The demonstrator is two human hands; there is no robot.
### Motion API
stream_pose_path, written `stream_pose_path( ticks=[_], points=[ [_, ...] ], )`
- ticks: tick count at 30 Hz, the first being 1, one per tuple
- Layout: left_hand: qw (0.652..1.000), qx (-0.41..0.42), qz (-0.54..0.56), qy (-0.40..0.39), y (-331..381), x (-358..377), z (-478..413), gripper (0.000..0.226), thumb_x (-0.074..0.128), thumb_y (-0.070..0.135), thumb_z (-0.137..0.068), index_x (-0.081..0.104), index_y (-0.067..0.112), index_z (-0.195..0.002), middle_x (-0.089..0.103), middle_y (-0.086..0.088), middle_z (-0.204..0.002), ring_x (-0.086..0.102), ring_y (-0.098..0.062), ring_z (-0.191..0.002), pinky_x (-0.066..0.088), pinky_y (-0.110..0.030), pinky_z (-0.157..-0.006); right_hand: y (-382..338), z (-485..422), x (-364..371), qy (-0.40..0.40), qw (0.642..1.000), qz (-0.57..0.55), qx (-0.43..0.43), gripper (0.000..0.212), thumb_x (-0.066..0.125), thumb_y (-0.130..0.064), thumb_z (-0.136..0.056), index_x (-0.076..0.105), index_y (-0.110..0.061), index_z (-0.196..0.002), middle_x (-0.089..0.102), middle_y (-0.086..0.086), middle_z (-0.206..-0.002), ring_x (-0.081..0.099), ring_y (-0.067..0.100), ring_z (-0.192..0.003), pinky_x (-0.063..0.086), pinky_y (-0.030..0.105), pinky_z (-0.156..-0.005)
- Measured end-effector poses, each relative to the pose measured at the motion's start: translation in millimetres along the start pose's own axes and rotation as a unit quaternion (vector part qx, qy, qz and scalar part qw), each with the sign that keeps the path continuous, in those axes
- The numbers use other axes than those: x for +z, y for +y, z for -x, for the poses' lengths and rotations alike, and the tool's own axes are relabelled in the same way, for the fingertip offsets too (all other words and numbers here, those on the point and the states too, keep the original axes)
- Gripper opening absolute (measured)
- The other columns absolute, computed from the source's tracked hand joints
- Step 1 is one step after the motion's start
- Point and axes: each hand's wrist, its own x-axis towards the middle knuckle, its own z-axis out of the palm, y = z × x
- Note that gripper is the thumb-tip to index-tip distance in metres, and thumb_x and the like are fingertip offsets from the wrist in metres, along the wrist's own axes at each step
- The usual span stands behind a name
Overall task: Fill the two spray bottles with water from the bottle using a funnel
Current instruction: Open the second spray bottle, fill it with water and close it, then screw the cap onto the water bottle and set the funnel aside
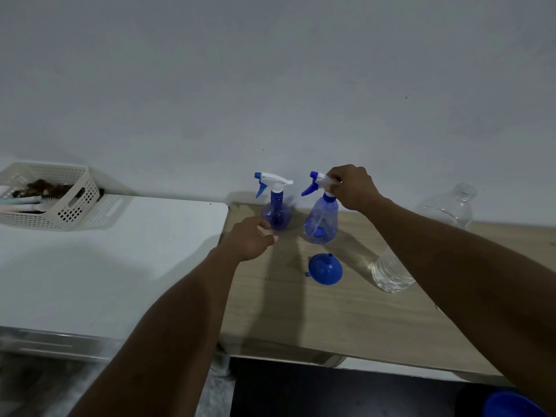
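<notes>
Gripping the white plastic trigger head of the paler spray bottle (pixel 320 221), the right hand (pixel 352 188) curls its fingers round the top from above. The blue trigger and nozzle tip stick out past the fingertips. Under those fingers the bottle swells into a smooth, translucent blue cone standing upright on the wood-grain table (pixel 331 320), with a thin dip tube faintly visible inside.

The left hand (pixel 249 239) has loosely curled fingers that hold nothing. Just beyond its fingertips stands the darker spray bottle (pixel 275 213), with a round bulb, a narrow neck and the same white-and-blue head. Whether the fingertips touch its base is hard to tell.

Nearer the person than the right fingers, and roughly between the two hands, the funnel (pixel 325 269) lies mouth-down. It is a glossy blue plastic dome with its short spout up and a small tab at the rim.

The clear, ribbed water bottle (pixel 391 275) stands to the right of the funnel. Only its lower part shows, because the right forearm covers the rest, and the water level cannot be made out.

Beyond the right wrist a clear jar (pixel 451 206) with an open neck is faint against the wall.

Far left of the left fingers, a white lattice basket (pixel 69 206) sits on a smooth white tabletop (pixel 105 260). The frame edge cuts it off, and its brown contents are blurred. A rounded blue object (pixel 508 404) is cropped at the lower right corner.
</notes>
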Motion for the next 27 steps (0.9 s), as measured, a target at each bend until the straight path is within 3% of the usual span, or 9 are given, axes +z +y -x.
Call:
stream_pose_path(
  ticks=[4,8,10,12,14,17,19,24,27],
  points=[
    [1.0,-0.013,-0.017,-0.008,-3.4,7.3,-0.9,0.035,0.073,0.04,-0.089,0.059,0.026,-0.117,0.065,0.002,-0.103,0.062,-0.018,-0.097,0.051,-0.036,-0.095,4.0,-1.2,1.6,-0.013,1.0,0.011,0.002,0.026,0.067,-0.015,-0.089,0.065,-0.015,-0.115,0.069,0.012,-0.105,0.062,0.028,-0.091,0.053,0.043,-0.081],
    [1.0,-0.004,-0.018,-0.014,1.1,14.6,0.6,0.038,0.073,0.038,-0.09,0.059,0.023,-0.122,0.063,0.0,-0.111,0.061,-0.018,-0.1,0.046,-0.03,-0.088,5.2,5.1,-0.9,-0.015,1.0,0.0,-0.004,0.045,0.07,-0.018,-0.087,0.056,-0.015,-0.13,0.064,0.011,-0.123,0.06,0.028,-0.105,0.05,0.038,-0.087],
    [1.0,0.006,-0.019,-0.018,5.8,19.1,1.0,0.04,0.073,0.039,-0.09,0.058,0.022,-0.123,0.062,0.0,-0.115,0.06,-0.017,-0.102,0.043,-0.028,-0.087,2.3,15.0,-6.3,0.028,1.0,-0.007,-0.013,0.05,0.069,-0.022,-0.089,0.053,-0.016,-0.135,0.06,0.009,-0.127,0.06,0.026,-0.11,0.049,0.036,-0.091],
    [0.999,0.025,-0.04,-0.019,14.1,24.6,2.0,0.043,0.072,0.04,-0.09,0.058,0.021,-0.126,0.057,0.005,-0.114,0.055,-0.014,-0.104,0.04,-0.026,-0.088,-3.0,30.0,-14.3,0.103,0.994,-0.013,-0.033,0.038,0.066,-0.021,-0.091,0.057,-0.016,-0.128,0.062,0.006,-0.119,0.063,0.022,-0.101,0.054,0.036,-0.087],
    [0.997,0.051,-0.059,-0.011,26.0,32.6,3.1,0.039,0.07,0.037,-0.092,0.06,0.019,-0.125,0.054,0.009,-0.11,0.052,-0.011,-0.101,0.035,-0.023,-0.086,-8.8,52.9,-23.0,0.151,0.986,-0.048,-0.049,0.024,0.064,-0.015,-0.089,0.063,-0.015,-0.114,0.065,-0.001,-0.098,0.063,0.015,-0.082,0.056,0.034,-0.077],
    [0.992,0.108,-0.055,0.026,46.6,51.2,8.0,0.004,0.066,0.024,-0.092,0.066,0.024,-0.096,0.064,0.013,-0.092,0.064,-0.013,-0.091,0.042,-0.024,-0.078,-5.8,100.3,-32.0,0.132,0.983,-0.116,-0.051,0.017,0.061,-0.008,-0.088,0.066,-0.017,-0.102,0.061,-0.009,-0.071,0.057,0.007,-0.061,0.052,0.026,-0.064],
    [0.989,0.135,-0.049,0.037,61.5,68.8,13.4,0.013,0.064,0.023,-0.091,0.064,0.03,-0.079,0.068,0.011,-0.077,0.067,-0.011,-0.079,0.05,-0.027,-0.074,7.5,135.1,-34.5,0.108,0.983,-0.138,-0.055,0.017,0.06,-0.005,-0.086,0.066,-0.016,-0.097,0.062,-0.007,-0.067,0.055,0.006,-0.055,0.048,0.019,-0.058],
    [0.985,0.165,-0.01,0.042,98.2,124.9,26.4,0.02,0.064,0.039,-0.088,0.066,0.023,-0.077,0.065,0.011,-0.061,0.064,-0.007,-0.068,0.055,-0.032,-0.072,75.0,206.7,-32.6,0.072,0.988,-0.135,-0.007,0.016,0.061,-0.007,-0.079,0.069,-0.019,-0.087,0.06,-0.01,-0.062,0.055,0.006,-0.053,0.041,0.014,-0.054],
    [0.98,0.192,0.029,0.04,117.6,158.0,33.4,0.037,0.066,0.062,-0.079,0.066,0.028,-0.091,0.069,0.014,-0.079,0.066,-0.006,-0.077,0.057,-0.035,-0.076,133.3,233.7,-27.6,0.082,0.991,-0.087,0.066,0.013,0.066,-0.013,-0.081,0.067,-0.023,-0.088,0.064,-0.009,-0.068,0.058,0.006,-0.056,0.045,0.021,-0.058]
  ],
)
